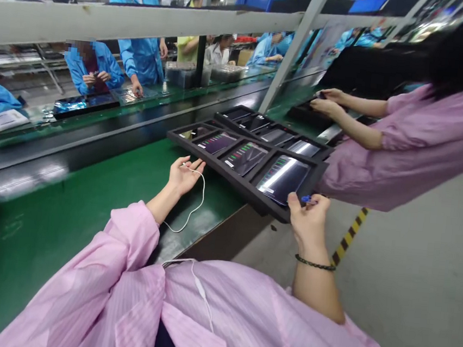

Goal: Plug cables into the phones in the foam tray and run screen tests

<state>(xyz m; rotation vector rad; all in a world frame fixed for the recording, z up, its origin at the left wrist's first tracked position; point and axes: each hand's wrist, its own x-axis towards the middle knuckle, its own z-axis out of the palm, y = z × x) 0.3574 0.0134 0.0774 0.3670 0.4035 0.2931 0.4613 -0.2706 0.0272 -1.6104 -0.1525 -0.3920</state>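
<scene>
A black tray (231,174) with several dark, glossy screen panels in its compartments lies tilted across the middle. My right hand (309,216) grips its near right corner, thumb on top. A small blue piece (306,198) shows at those fingers; its kind is unclear. My left hand (184,177) is palm up below the tray's front edge, fingertips at the rim, fingers apart. A thin white cable (202,192) loops from its fingers to the wrist. Behind lies another black tray (327,150) with similar panels, partly hidden by the front one.
The green bench (68,212) runs along my left, its edge falling away to the grey floor (412,256). A co-worker in a pink smock (423,143) works close on the right. Several people in blue sit across the dark conveyor (108,134). A slanted post (292,54) stands ahead.
</scene>
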